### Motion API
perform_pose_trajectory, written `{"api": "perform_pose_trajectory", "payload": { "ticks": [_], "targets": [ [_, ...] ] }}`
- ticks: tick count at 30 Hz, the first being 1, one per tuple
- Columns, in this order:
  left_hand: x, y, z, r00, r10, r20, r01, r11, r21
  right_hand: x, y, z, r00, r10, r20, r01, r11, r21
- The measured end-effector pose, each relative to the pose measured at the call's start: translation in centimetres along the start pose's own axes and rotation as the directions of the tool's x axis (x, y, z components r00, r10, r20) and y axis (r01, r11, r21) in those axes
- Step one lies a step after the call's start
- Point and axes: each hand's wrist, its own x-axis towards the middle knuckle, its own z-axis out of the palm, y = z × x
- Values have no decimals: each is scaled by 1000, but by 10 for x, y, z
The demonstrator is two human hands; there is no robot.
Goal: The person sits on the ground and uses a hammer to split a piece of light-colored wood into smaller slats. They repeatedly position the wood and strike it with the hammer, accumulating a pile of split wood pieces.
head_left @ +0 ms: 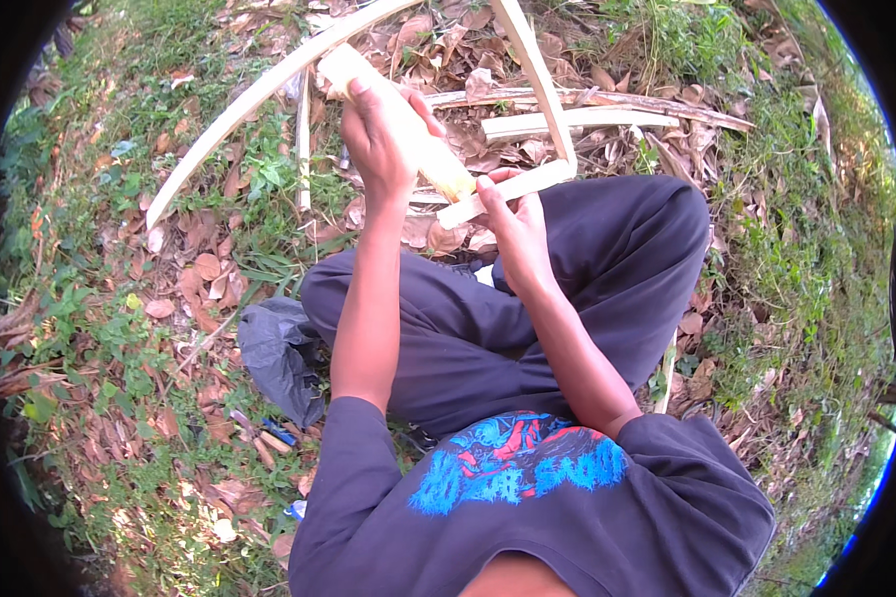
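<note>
Left hand (378, 144): wrapped firmly round the upper part of a thick wood piece (413, 129), thumb laid along its near side.
Thick wood: pale cream, broad and smooth-looking, slanting from above the left grip down toward the right one, its lower end yellowish.
Right hand (516, 221): pinching a thin strip (543, 179) between thumb and fingers, right by the thick wood's lower end; I can't tell whether the two touch.
Thin strip: pale, flat, straight-edged, poking out both sides of the pinch; at its right end it meets a long slat (535, 75) in a sharp corner.
Trousers (617, 254): dark soft cloth, creased over folded legs, just below the hands.
Loose slats (607, 117): flat, pale to brown, lying on the ground beyond the right grip.
Curved strip (231, 114): long and whitish, arching left of the left grip.
Bag (277, 356): dark crumpled plastic, below and left of both grips.
Ground: dry curled brown leaves (209, 267) among green grass (786, 279), all around.
</note>
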Motion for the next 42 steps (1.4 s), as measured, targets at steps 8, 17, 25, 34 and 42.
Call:
{"api": "perform_pose_trajectory", "payload": {
  "ticks": [8, 17, 25, 34, 42],
  "targets": [
    [-1, 6, 4, 984, -102, -147, 105, 994, 14, 9, 0, -36, 993, -50, 109, 63, 990, -126],
    [5, 2, 4, 966, -90, -241, 81, 996, -49, 18, -8, -48, 976, -174, 132, 210, 918, -337],
    [4, 9, 9, 921, -171, -350, 159, 985, -65, 16, -12, -41, 977, -181, 110, 211, 878, -430],
    [8, 15, 2, 917, -131, -377, 120, 991, -53, 5, -32, -31, 942, -293, 163, 336, 834, -439],
    [7, 11, -1, 925, -119, -360, 114, 993, -37, 7, -26, -30, 939, -316, 132, 342, 832, -437]
  ]
}}
